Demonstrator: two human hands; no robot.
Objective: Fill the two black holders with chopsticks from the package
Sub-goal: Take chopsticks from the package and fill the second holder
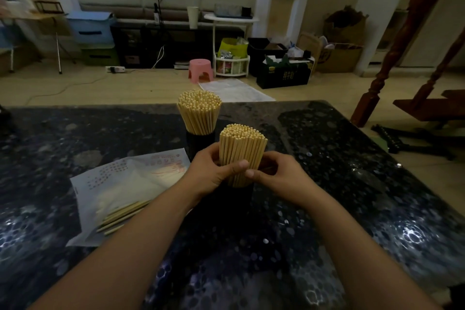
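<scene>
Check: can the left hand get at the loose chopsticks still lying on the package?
Probably yes. The loose chopsticks lie uncovered on the package, just beside the left forearm, nothing between. But the left hand now grips the near bundle, so it must let go first.

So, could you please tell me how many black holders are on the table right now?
2. The far holder stands mid-table, packed with chopsticks. The near holder stands just in front of it, largely hidden by the left hand and right hand gripping its bundle.

both black holders (200,142) packed with upright chopsticks (242,148); package (130,184) nearly empty
</scene>
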